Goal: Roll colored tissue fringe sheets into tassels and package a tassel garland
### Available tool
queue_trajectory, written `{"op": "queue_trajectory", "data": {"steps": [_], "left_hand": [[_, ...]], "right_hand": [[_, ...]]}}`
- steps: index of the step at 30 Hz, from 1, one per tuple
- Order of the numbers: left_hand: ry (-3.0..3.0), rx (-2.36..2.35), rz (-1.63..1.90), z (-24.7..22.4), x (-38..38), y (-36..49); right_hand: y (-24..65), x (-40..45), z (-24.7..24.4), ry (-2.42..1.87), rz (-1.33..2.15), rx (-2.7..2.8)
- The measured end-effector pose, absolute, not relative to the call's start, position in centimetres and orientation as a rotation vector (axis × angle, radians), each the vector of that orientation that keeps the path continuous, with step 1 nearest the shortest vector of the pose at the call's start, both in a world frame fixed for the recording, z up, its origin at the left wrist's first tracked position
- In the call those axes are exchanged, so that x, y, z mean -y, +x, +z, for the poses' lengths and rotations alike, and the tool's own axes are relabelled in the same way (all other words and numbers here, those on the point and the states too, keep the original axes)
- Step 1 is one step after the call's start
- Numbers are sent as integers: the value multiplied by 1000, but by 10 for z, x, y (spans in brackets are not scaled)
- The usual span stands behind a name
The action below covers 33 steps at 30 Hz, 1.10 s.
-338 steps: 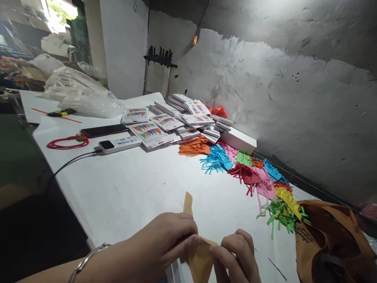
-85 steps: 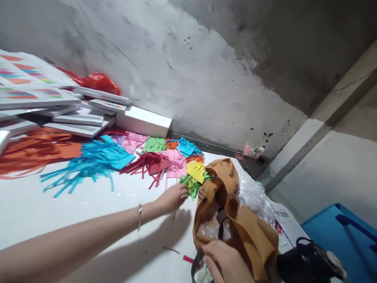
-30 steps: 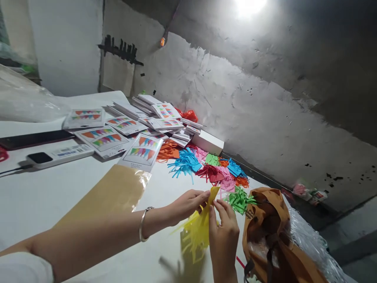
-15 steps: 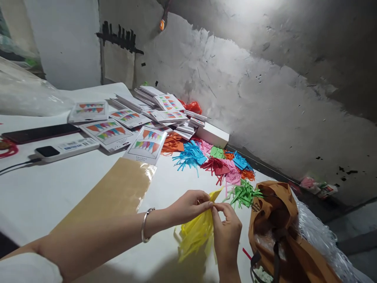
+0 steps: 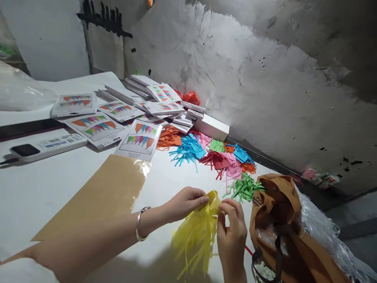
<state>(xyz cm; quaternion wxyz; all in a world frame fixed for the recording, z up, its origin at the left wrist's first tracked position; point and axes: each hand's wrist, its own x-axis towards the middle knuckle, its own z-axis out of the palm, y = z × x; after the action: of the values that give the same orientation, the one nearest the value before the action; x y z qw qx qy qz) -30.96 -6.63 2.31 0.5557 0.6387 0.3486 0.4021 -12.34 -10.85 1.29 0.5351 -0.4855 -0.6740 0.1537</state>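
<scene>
The left hand (image 5: pixel 191 202) pinches the yellow tassel (image 5: pixel 196 236) near its top between its fingers, and the fingers of the right hand (image 5: pixel 232 224) grasp its right edge. It hangs over the worktop (image 5: pixel 165 175), between the brown sleeve (image 5: pixel 97 198) and the bag (image 5: pixel 313 251); the green tassel (image 5: pixel 245 188) lies against the bag.

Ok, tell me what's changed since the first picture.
The yellow fringed paper moved up off the green fringes into the left hand, right hand at its edge. The tan piece was let go; a tan sheet now lies to the left. The white box and red plastic stayed.
</scene>
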Motion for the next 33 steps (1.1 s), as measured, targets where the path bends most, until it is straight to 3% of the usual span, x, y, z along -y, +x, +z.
{"op": "queue_trajectory", "data": {"steps": [8,21,29,33], "left_hand": [[1493,-871,981,19,66,-307],[1521,-834,900,13,69,-304],[1786,-1053,918,17,69,-304],[2064,-1064,963,12,69,-306]], "right_hand": [[-139,106,1,-1154,-90,1803],[-122,101,-18,-1175,751,1519],[-132,106,-13,-1168,778,1373],[-128,106,-12,-1265,382,1430]]}}
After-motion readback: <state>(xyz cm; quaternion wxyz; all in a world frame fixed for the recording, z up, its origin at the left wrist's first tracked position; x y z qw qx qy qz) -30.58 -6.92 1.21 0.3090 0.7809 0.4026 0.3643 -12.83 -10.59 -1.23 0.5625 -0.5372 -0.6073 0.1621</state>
